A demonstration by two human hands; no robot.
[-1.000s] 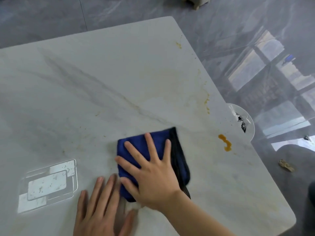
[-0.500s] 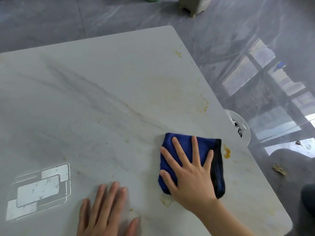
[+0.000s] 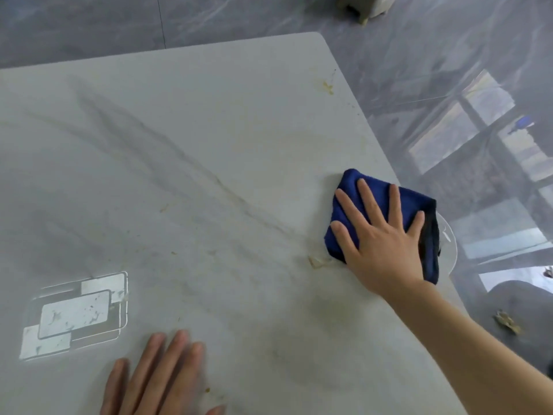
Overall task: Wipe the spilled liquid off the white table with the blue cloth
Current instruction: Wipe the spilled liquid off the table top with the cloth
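The folded blue cloth (image 3: 377,191) lies at the right edge of the white marble table (image 3: 209,139). My right hand (image 3: 386,244) presses flat on it with fingers spread, covering most of it. Faint yellowish smears run across the tabletop. A small brownish residue (image 3: 315,261) sits just left of the cloth, and a yellow spot (image 3: 328,87) marks the far right corner. My left hand (image 3: 161,375) rests flat on the table at the near edge, holding nothing.
A clear round disc (image 3: 449,244) sticks out past the table edge under the cloth. Glossy grey floor lies to the right, with a scrap of debris (image 3: 507,322) on it. A bright window reflection (image 3: 74,314) shows near left.
My right hand slid the cloth to the right and away, over the orange blob near the edge, which no longer shows. My left hand stayed on the table.
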